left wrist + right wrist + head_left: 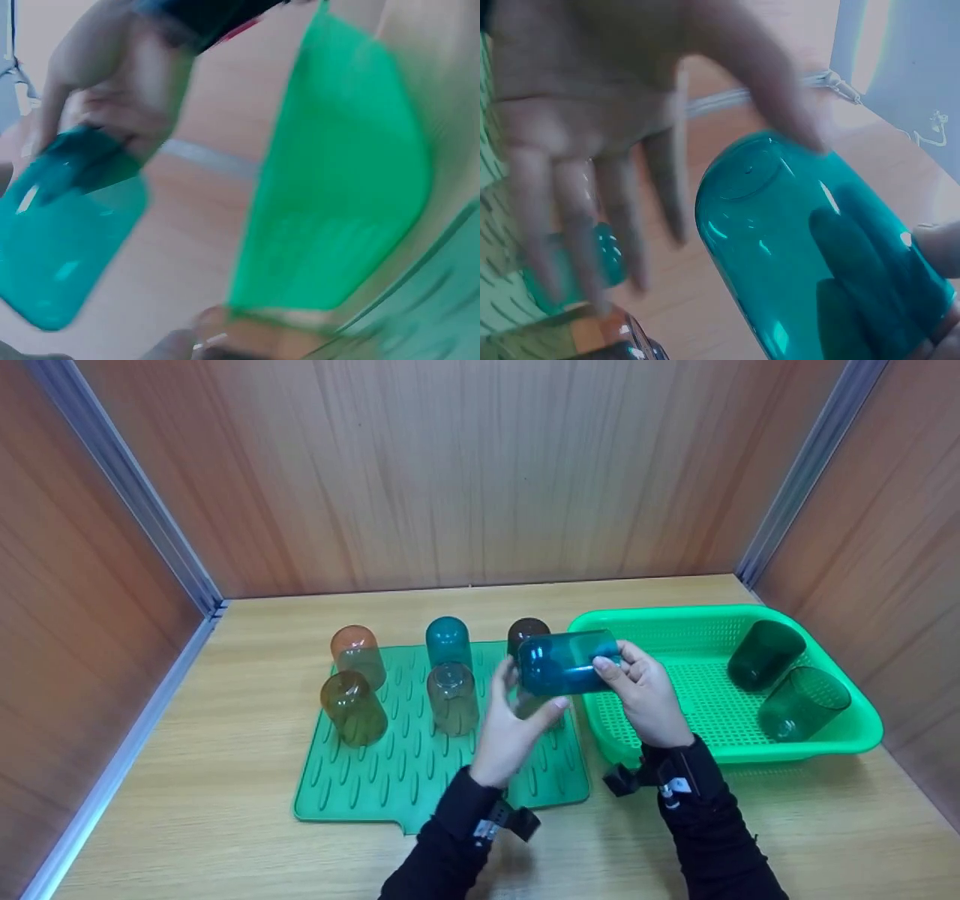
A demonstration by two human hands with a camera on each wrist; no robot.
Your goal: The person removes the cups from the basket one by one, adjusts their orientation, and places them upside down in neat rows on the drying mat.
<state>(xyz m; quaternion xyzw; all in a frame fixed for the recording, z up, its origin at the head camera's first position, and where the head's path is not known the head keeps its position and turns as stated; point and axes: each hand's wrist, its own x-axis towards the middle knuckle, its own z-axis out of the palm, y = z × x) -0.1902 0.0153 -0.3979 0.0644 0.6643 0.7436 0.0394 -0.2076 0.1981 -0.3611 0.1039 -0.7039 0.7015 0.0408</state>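
Note:
My right hand (651,701) pinches a teal drinking glass (562,664) near its rim, thumb in front and fingers reaching inside. The glass lies sideways in the air over the mat's right side, its closed base pointing left. My left hand (508,739) is spread beside that base, thumb and fingers apart. Seen from the right wrist, the left palm faces the camera with straight fingers, and the glass (795,240) shows the right fingers through its wall. In the left wrist view the right hand (120,82) holds the glass (67,232) from above.
A green ridged drying mat (412,780) bears several upside-down glasses, among them an orange one (358,656), an amber one (354,711), a teal one (448,639), a clear grey one (453,701) and a dark one (528,631). To the right, a green basket (660,619) holds two green glasses (804,703).

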